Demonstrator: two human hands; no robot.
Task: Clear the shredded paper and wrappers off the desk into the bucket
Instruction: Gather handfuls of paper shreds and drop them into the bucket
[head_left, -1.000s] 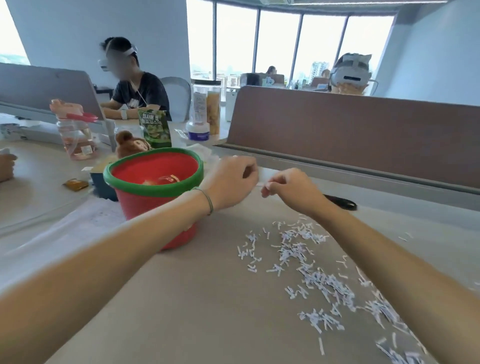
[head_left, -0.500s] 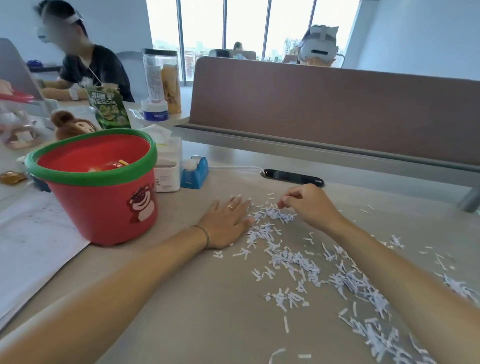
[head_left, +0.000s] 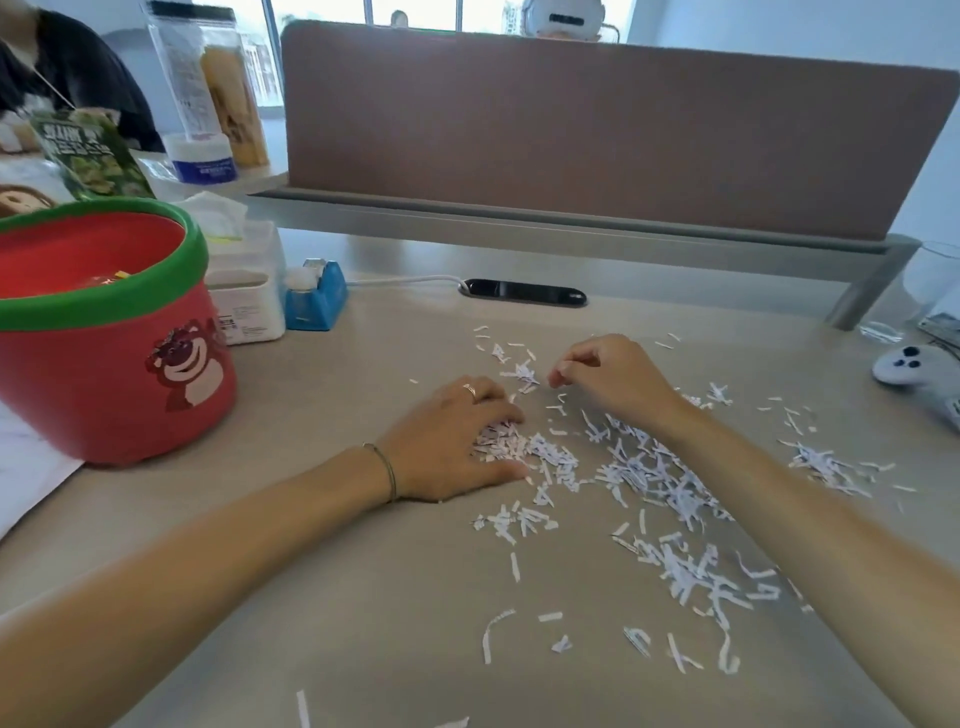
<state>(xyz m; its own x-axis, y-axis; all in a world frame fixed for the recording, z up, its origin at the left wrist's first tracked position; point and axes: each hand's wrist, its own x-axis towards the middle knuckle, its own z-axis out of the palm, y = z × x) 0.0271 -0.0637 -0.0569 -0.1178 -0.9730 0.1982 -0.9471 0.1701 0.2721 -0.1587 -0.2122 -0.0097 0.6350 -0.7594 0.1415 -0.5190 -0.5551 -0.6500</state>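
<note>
The desk (head_left: 322, 571) is a smooth grey-beige top, and white shredded paper (head_left: 644, 478) lies scattered across its middle and right — thickest between the two forearms, thinning to single strips near the front edge. The left hand (head_left: 452, 441) lies on the desk with its fingers curled round a small heap of shreds, thumb along the near side; a ring sits on one finger and a thin band on the wrist. The right hand (head_left: 608, 376) hovers just beyond it, fingers bent, thumb and forefinger pressed together at the tips; whether a strip is between them I cannot tell.

The red bucket (head_left: 109, 384) with a green rim and a bear printed on its side stands at the left of the desk, well apart from the paper, something small lying inside it. Behind it sit a white tissue box (head_left: 249, 291) and a blue tape dispenser (head_left: 317, 304). A brown divider panel (head_left: 597, 130) runs along the back on a grey rail, a black cable slot (head_left: 524, 293) in the top before it. A white controller (head_left: 914, 369) rests at the right edge. Beyond the panel are bright windows; at far left a green snack bag (head_left: 91, 156), a clear jar (head_left: 208, 88) and a person in a dark shirt (head_left: 67, 78).
</note>
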